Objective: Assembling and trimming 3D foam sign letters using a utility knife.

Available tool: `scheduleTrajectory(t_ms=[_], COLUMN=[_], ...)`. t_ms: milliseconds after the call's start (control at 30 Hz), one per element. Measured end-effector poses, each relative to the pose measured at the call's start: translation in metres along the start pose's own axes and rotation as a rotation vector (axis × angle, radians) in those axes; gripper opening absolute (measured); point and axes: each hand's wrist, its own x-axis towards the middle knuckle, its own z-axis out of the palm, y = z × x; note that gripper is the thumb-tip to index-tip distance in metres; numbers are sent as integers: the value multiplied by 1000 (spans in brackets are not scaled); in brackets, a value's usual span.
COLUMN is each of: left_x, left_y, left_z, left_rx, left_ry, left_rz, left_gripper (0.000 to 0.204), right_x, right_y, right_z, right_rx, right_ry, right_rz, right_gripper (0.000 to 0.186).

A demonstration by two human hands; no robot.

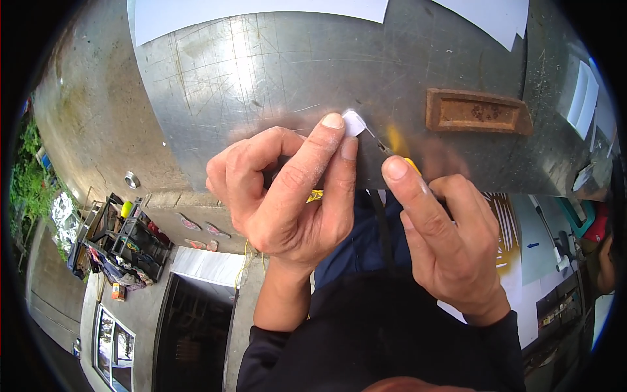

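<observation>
My left hand point(287, 189) pinches a small white piece point(354, 124) that looks like folded paper, between thumb and fingers, just above the metal tabletop point(294, 72). My right hand point(450, 235) is closed around a slim yellow-handled knife point(384, 147), its thumb pressed along the top. The thin blade points up and left, and its tip meets the right edge of the white piece. Most of the handle is hidden inside my right hand. White dust marks the fingers of both hands.
A rusty brown trough-shaped block point(477, 111) lies to the right on the scratched tabletop. Large white sheets point(261, 12) lie along the far edge, with more paper strips point(583, 98) at far right. Down left stand a cluttered rack point(124, 242) and slippers point(188, 223) on the floor.
</observation>
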Motion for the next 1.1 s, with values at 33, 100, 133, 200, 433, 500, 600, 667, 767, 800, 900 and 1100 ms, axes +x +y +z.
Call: scheduleTrajectory(t_ms=[33, 100, 133, 200, 433, 500, 600, 667, 767, 800, 900, 1100], left_x=[0, -1, -1, 0, 0, 0, 0, 1, 3, 2, 1, 1], left_y=[0, 1, 1, 2, -1, 0, 1, 1, 2, 1, 2, 0], left_z=[-1, 0, 2, 3, 1, 2, 2, 3, 1, 1, 2, 1], left_rx=[4, -7, -7, -25, -4, -10, 4, 4, 2, 0, 11, 11], left_ry=[2, 16, 18, 20, 13, 20, 6, 11, 16, 15, 8, 8], left_rz=[-2, -14, -17, -23, -1, -13, -14, -10, -5, -4, -6, 2], left_gripper=[35, 35, 35, 35, 34, 34, 35, 35, 35, 34, 34, 34], right_x=[0, 0, 0, 0, 3, 3, 1, 1, 4, 4, 2, 3], right_y=[-1, -2, -2, -2, -4, -4, -4, -4, -6, -6, -6, -7], right_z=[0, 0, -1, -3, -4, -4, -6, -7, -8, -7, -6, -1], right_rx=[10, 0, -12, -15, 5, 7, -19, -48, -28, -23, -36, -72], right_ry=[6, 1, -2, -11, -11, -14, -40, -61, -17, -10, -18, -17], right_rz=[7, 0, -3, -2, 26, 27, 21, 14, 21, 30, 40, 35], right_gripper=[66, 66, 66, 67, 68, 68, 68, 68, 68, 69, 69, 67])
